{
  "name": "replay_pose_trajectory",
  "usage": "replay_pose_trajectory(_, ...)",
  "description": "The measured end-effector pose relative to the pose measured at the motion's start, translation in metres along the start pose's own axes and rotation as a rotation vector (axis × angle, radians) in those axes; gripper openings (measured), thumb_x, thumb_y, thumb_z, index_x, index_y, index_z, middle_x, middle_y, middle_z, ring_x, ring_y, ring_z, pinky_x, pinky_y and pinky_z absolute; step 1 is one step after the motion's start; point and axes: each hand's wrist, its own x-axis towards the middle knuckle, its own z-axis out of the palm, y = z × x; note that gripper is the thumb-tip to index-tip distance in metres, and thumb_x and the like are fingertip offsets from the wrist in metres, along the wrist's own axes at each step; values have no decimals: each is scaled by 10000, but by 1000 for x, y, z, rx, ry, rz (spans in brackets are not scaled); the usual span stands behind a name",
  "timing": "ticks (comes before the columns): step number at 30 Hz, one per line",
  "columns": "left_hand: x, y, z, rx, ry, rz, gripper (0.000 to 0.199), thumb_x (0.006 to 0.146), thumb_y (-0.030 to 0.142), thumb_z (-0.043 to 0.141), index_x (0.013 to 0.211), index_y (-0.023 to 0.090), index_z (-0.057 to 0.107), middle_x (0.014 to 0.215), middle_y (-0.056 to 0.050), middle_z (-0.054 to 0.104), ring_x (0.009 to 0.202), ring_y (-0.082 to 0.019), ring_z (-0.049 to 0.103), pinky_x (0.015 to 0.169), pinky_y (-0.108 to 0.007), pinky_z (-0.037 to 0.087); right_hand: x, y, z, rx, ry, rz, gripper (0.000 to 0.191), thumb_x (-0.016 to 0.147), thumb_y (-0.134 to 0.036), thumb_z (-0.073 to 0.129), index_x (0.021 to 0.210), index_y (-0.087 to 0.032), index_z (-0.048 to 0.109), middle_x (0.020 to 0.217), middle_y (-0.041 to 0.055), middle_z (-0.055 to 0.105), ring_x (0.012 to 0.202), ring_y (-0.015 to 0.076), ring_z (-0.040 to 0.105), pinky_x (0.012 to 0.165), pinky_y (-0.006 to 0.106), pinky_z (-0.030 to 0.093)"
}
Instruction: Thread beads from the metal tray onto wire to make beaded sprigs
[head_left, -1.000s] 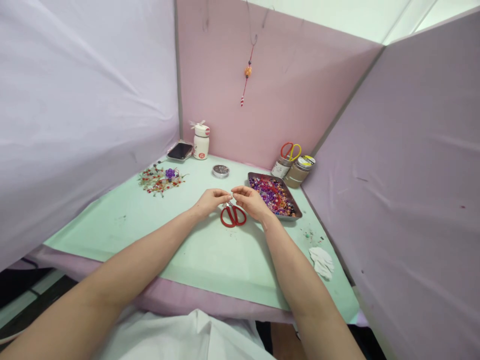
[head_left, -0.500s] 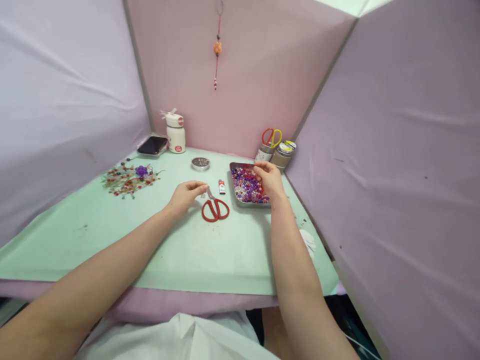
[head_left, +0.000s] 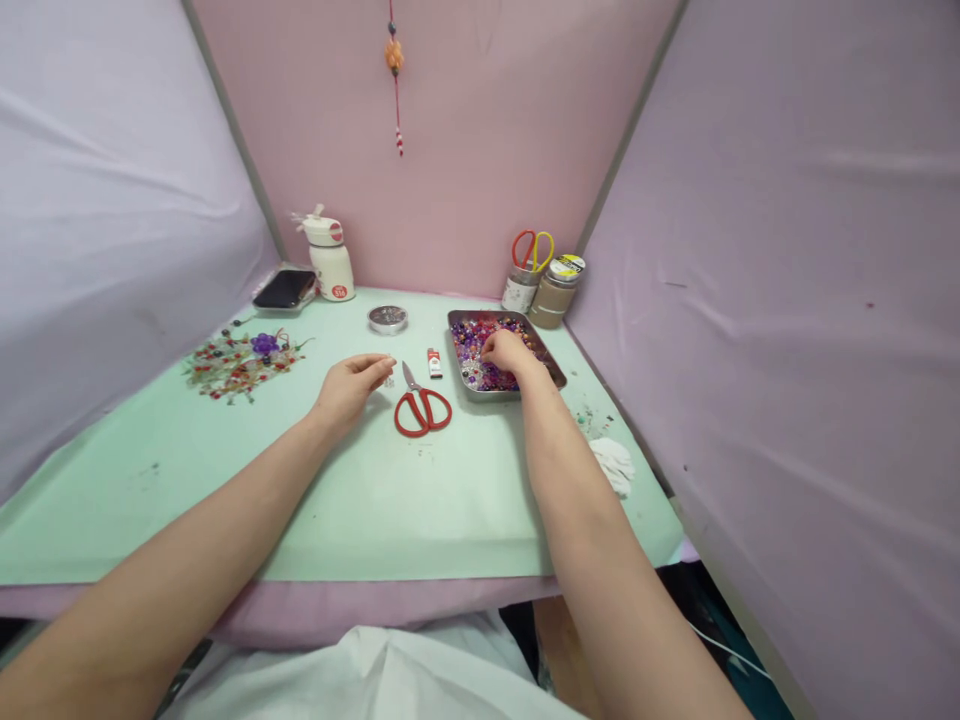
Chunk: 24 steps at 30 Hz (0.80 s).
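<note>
My right hand (head_left: pixel 508 354) reaches into a metal tray (head_left: pixel 491 396) of purple, red and clear beads (head_left: pixel 469 345). Its fingers are pinched together down among the beads; whether a bead is between them is hidden. My left hand (head_left: pixel 352 385) is over the mat, thumb and fingertips pressed together, with something tiny and clear just below the tips that is too small to name. Red-handled scissors (head_left: pixel 423 410) lie right of my left hand, blades pointing away. A small red and white lighter (head_left: pixel 434 363) lies between the scissors and the tray.
Beaded strands with a purple flower (head_left: pixel 244 365) lie at left. Behind are a phone (head_left: pixel 285 290), a white bottle (head_left: pixel 331 262) and a round clear container (head_left: pixel 388 319). Two jars (head_left: pixel 556 292), one holding scissors, stand behind the tray. White cloth (head_left: pixel 613 466) lies at right.
My right hand has moved left and down from the tray's far right edge into the beads. My left hand stays pinched, now a little apart from the scissor tips. The view has shifted slightly.
</note>
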Motion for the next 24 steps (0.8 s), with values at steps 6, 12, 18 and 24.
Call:
replay_pose_trajectory(6,-4,8,4,-62,16,-61,359,469,367,845,715,156,691,709,-35,634,688,-134,545,692,-272,455,-2,7,8,-42,3,37,150,735,-158,642,847,-164,740,891,90,737,852,175,654,780,217,456)
replay_pose_trajectory(12,-3,10,3,-73,31,-80,360,463,372,843,706,160,684,729,-39,635,706,-139,545,714,-283,458,-5,4,6,-42,28,15,137,708,-161,669,828,-151,736,842,111,734,853,196,656,792,238,462)
replay_pose_trajectory(18,0,4,-1,-78,6,-57,402,457,398,847,728,152,679,719,-35,635,712,-140,560,712,-295,463,-12,-8,7,-90,49,32,159,662,-100,663,809,-111,722,765,157,715,803,229,654,757,281,466)
replay_pose_trajectory(24,4,-2,-7,-123,0,-82,443,465,425,849,763,148,674,737,-37,626,693,-124,550,686,-288,471,-14,-13,10,-156,34,52,119,671,-136,625,761,-116,702,731,145,702,765,224,647,708,273,451)
